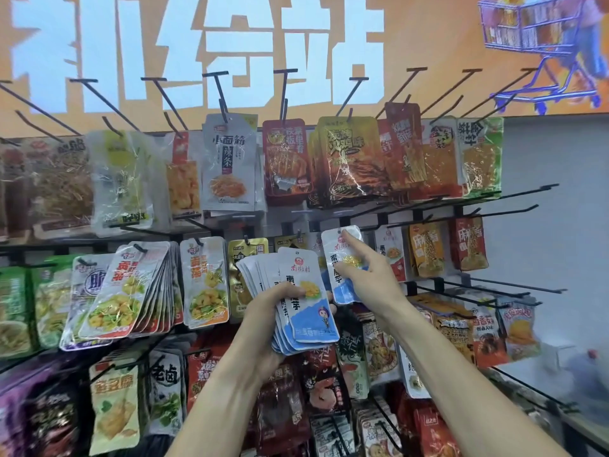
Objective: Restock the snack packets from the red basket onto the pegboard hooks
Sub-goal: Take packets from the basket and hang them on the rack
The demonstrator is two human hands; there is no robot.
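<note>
from my feed, the left hand [275,300] covers the middle print on the fanned stack of blue-and-white packets [304,305], and the packets behind the front one show only their edges. the right hand [365,275] hides much of the single packet [342,258] it pinches; i cannot tell whether its hole is on a hook. the far-left packets [19,311] are smeared, and both forearms are cut off by the bottom edge

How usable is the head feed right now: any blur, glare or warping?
Head view: the centre is sharp, print readable on the white-and-blue packet stack in the left hand; left-edge packets smear; glare on the glossy red packets; the wide lens bends the hooks outward.
</note>
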